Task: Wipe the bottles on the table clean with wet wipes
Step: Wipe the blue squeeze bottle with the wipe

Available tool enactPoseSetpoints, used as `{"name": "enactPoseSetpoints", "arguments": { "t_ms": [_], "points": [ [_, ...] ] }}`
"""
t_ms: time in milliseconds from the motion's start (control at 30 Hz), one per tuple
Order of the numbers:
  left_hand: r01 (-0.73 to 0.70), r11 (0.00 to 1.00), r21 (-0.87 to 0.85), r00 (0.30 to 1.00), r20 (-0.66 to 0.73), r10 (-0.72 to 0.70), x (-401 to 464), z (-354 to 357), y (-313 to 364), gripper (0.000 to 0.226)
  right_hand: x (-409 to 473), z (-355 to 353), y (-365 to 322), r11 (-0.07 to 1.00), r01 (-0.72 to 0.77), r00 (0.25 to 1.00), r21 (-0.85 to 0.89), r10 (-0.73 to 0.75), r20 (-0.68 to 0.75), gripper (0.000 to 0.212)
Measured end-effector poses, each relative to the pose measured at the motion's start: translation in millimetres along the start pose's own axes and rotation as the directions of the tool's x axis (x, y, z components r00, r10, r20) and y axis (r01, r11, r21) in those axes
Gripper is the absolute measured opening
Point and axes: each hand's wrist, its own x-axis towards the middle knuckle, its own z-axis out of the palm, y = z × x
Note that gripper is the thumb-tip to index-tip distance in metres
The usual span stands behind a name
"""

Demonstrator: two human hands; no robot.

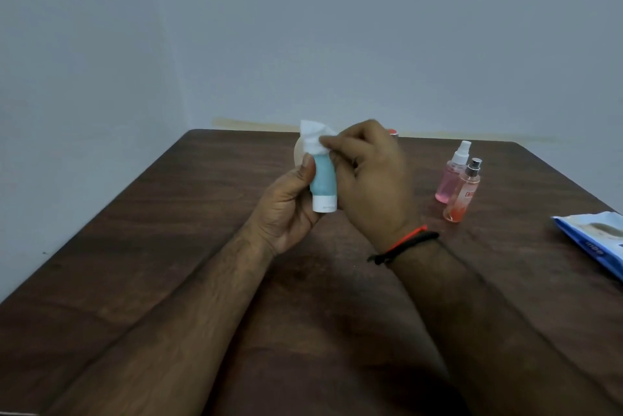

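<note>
My left hand [290,206] holds a small teal tube bottle [323,181] with a white cap pointing down, raised above the middle of the dark wooden table [168,230]. My right hand [367,179] pinches a white wet wipe [313,136] against the tube's upper end. Two spray bottles stand at the right: a pink one with a white nozzle [450,179] and an orange-pink one with a silver nozzle [462,195].
A blue pack of wet wipes [596,240] lies at the table's right edge. Behind my hands, a pale round object [298,152] and a red-topped item [392,133] are mostly hidden. A grey wall rises behind the table.
</note>
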Motion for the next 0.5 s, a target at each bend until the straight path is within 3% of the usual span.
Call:
{"name": "enactPoseSetpoints", "arguments": {
  "t_ms": [67, 333, 500],
  "points": [
    [-0.006, 0.999, -0.042, 0.999, -0.045, 0.004, -1.8, 2.5, 1.9, 0.052, -13.9, 0.4, -3.2, 0.998, 0.053, 0.998, -0.034, -0.051, 0.038, 0.020],
    [0.067, 0.996, 0.063, 0.978, -0.200, -0.053, -1.5, 3.2, 4.4, 0.069, -49.6, -13.0, 2.7, 0.983, 0.122, 0.960, -0.139, -0.081, 0.268, 0.015],
    [0.036, 0.998, -0.044, 0.996, -0.082, -0.040, -1.8, 6.0, 4.1, 0.050, -20.4, -15.5, 2.2, 0.999, 0.002, 0.999, -0.043, -0.004, -0.037, 0.020]
  ]
}}
